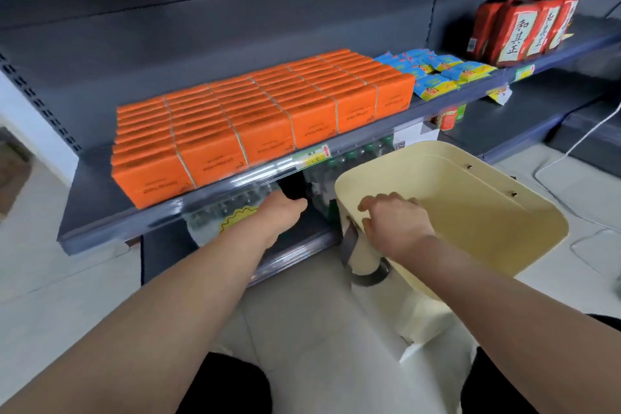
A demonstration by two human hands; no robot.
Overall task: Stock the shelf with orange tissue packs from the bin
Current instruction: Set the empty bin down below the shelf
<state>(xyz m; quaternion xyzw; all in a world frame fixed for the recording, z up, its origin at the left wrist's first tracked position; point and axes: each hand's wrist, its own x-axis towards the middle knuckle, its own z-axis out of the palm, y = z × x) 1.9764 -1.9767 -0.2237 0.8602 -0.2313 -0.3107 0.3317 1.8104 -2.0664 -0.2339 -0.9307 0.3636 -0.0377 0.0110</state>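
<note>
Several rows of orange tissue packs [262, 111] stand tightly side by side on the dark grey shelf [100, 208], filling it from left of centre to the blue packets. A cream plastic bin [487, 212] sits on the floor below, tilted toward me, and its inside shows nothing. My right hand [393, 222] grips the bin's near left rim, fingers curled over the edge. My left hand [279, 212] reaches under the shelf edge toward the lower tier, fingers loosely bent and holding nothing; the fingertips are partly hidden in shadow.
Blue and yellow packets [437, 72] lie right of the orange packs. Red bottles [524, 23] stand on the neighbouring shelf at far right. Wrapped green-capped bottles [336, 175] fill the lower tier. A white cable [571, 148] runs over the tiled floor.
</note>
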